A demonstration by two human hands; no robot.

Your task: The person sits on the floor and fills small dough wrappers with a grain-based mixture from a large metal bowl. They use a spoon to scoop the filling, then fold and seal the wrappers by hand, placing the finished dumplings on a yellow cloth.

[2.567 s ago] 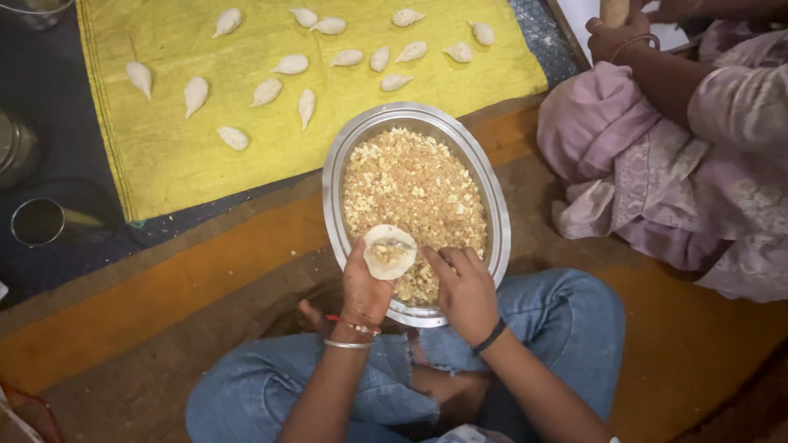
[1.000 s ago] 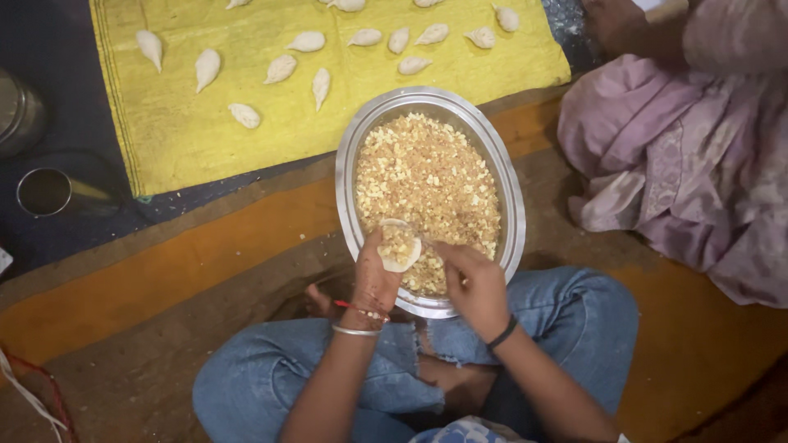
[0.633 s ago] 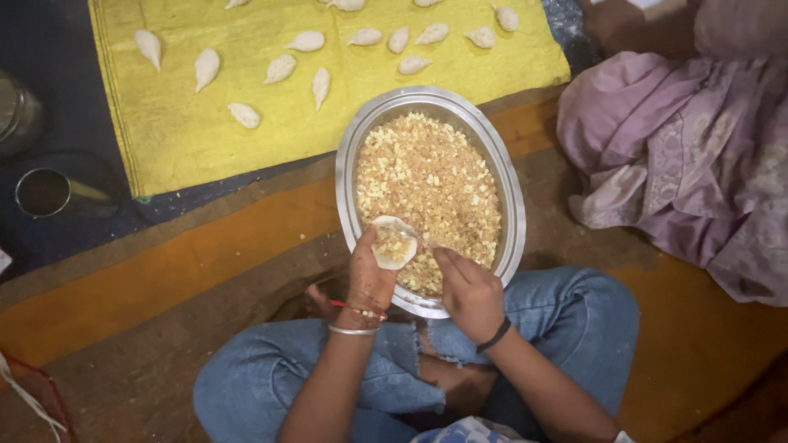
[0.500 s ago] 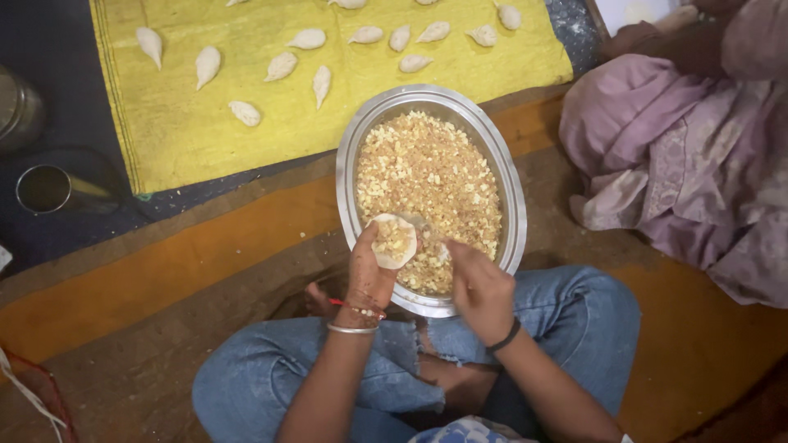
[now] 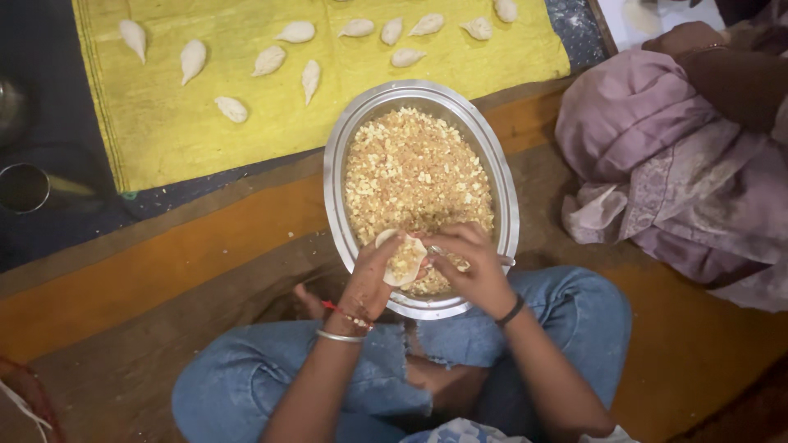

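Down on the floor (image 5: 189, 262) we go, an orange and brown covering running edge to edge, with a dark mat (image 5: 49, 107) beyond it and a yellow cloth (image 5: 164, 123) spread flat on top. The cloth carries a scatter of pale folded dumplings (image 5: 269, 60), each lying apart from its neighbours, and the near half of the cloth is bare. A metal cup (image 5: 23, 187) sits on the dark mat at the far left. Dead centre, an oval steel tray (image 5: 335, 176) rests against the person's crossed legs in blue jeans (image 5: 246, 385), heaped with crumbly golden filling (image 5: 410, 168). Over its near rim the left hand (image 5: 371, 279) cups a round dough wrapper (image 5: 405, 258), fingers curled under it, a little filling already in it. The right hand (image 5: 472, 267) sits just beside, its grip closed on a small spoon (image 5: 460, 256) whose tip meets the wrapper. To the right, another person in mauve clothing (image 5: 657, 164) sits close, knee near the tray's edge, leaving only a narrow strip of floor between. Open floor lies at the left.
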